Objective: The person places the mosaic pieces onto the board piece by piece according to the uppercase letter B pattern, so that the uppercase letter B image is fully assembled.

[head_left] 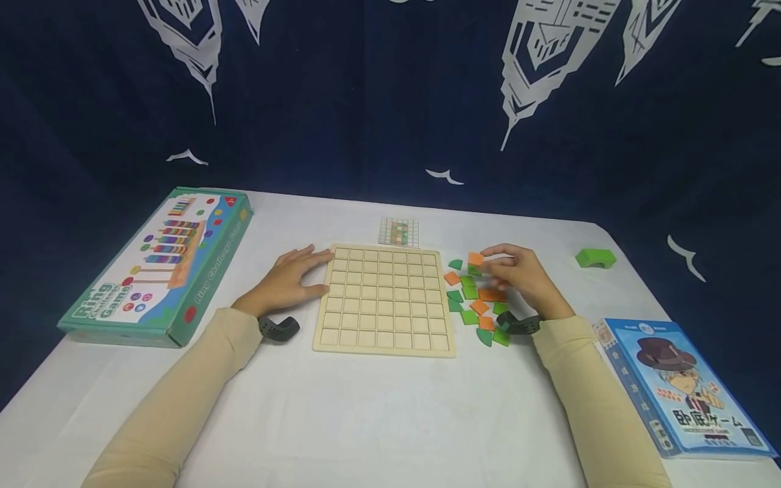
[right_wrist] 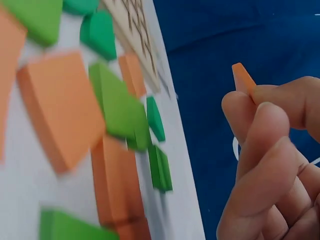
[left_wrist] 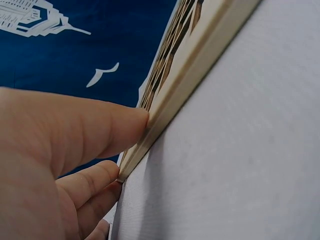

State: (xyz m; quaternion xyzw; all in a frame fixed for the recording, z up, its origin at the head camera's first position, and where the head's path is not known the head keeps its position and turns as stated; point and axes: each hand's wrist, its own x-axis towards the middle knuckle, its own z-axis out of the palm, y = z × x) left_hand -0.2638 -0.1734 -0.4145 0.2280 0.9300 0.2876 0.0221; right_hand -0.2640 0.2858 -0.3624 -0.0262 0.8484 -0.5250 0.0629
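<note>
Evidently bracing the wooden board (head_left: 385, 308) between its nine and ten o'clock with the left hand (head_left: 291, 276), touching the edge with fingers spread wide, probably against sliding on the bench (head_left: 390, 420). At the board's two o'clock, pinching an orange square (head_left: 475, 258) in narrowed fingers of the right hand (head_left: 521, 272), leaving much of it jutting out, perhaps for a clear view. Also having loose pieces (head_left: 470, 293) at three o'clock, just beside the board, presumably for easy reach, and a gridded card (head_left: 399, 232) at twelve, presumably readable there past both hands.
</note>
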